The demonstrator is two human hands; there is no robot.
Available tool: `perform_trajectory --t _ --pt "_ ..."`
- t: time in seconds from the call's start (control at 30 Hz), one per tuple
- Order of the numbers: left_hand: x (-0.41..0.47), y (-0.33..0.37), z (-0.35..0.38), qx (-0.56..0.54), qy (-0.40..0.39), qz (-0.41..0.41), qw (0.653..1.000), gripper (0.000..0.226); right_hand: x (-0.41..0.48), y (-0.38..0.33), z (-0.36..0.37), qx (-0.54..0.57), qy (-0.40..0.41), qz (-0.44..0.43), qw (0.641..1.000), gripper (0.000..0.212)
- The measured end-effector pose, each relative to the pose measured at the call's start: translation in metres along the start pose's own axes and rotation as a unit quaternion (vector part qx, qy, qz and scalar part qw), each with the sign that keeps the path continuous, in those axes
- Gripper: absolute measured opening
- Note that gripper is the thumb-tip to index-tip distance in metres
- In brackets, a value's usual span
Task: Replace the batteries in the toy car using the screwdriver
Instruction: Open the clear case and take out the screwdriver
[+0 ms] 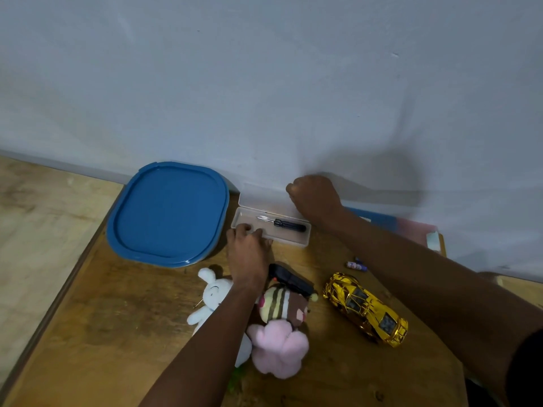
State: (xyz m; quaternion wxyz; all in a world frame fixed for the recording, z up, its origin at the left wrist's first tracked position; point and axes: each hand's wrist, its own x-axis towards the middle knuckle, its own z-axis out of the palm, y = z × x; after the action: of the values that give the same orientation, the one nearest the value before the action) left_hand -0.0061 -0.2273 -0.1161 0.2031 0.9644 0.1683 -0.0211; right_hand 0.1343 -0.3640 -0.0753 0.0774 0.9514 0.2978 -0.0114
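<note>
A clear plastic case [295, 241] lies open against the wall, its lid [262, 200] standing upright. Inside it lies a black-handled screwdriver [286, 225]. My left hand [248, 251] holds the case's front left rim with its fingertips curled over the edge. My right hand [315, 198] grips the right end of the raised lid with curled fingers. The gold toy car [365, 308] stands on its wheels on the wooden table, to the right of my left arm. Small purple and white batteries [356, 264] lie beyond the car.
A large blue lidded container [167, 212] sits left of the case. Under my left arm lie a white plush rabbit [210, 295], a striped brown plush [283, 304], a pink plush [279, 348] and a black object [289, 279]. Blue and pink folders [405, 223] lean by the wall. The table edge [67, 277] runs along the left.
</note>
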Motion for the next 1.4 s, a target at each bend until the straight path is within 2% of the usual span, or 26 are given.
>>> perform_trajectory --t 0.1,0.3,0.43,0.53,0.63,0.77,0.9,1.07,1.4 --pt "0.005 -0.003 0.002 -0.043 -0.003 -0.014 0.999 0.035 -0.007 0.000 0.011 0.042 -0.032 0.028 0.998 0.004" --pt "0.008 -0.003 0.003 -0.069 -0.001 -0.008 0.998 0.035 -0.029 0.007 0.031 0.128 0.061 0.047 0.989 0.016" --pt "0.011 0.000 0.006 -0.082 -0.007 -0.003 0.997 0.034 -0.039 0.003 0.031 0.142 0.075 0.053 0.986 0.019" --pt "0.013 0.002 0.008 -0.085 -0.012 -0.011 0.996 0.034 -0.044 -0.004 0.033 0.156 0.073 0.022 0.985 0.019" --pt "0.012 0.004 0.007 -0.084 -0.012 -0.014 0.996 0.036 -0.044 -0.011 0.035 0.152 0.025 0.007 0.988 0.019" --pt "0.009 0.005 0.004 -0.078 -0.014 -0.007 0.997 0.036 -0.045 -0.018 0.037 0.105 0.060 -0.027 0.992 0.017" --pt "0.008 0.006 0.005 -0.069 -0.010 -0.003 0.998 0.036 -0.047 -0.024 0.036 0.097 0.027 -0.015 0.995 0.019" --pt "0.006 0.006 0.004 -0.070 -0.016 -0.007 0.997 0.037 -0.053 -0.027 0.036 0.104 0.031 -0.034 0.993 0.004" --pt "0.009 -0.001 0.006 -0.051 -0.025 0.024 0.998 0.034 -0.044 -0.030 0.034 0.070 -0.015 0.017 0.997 0.017"
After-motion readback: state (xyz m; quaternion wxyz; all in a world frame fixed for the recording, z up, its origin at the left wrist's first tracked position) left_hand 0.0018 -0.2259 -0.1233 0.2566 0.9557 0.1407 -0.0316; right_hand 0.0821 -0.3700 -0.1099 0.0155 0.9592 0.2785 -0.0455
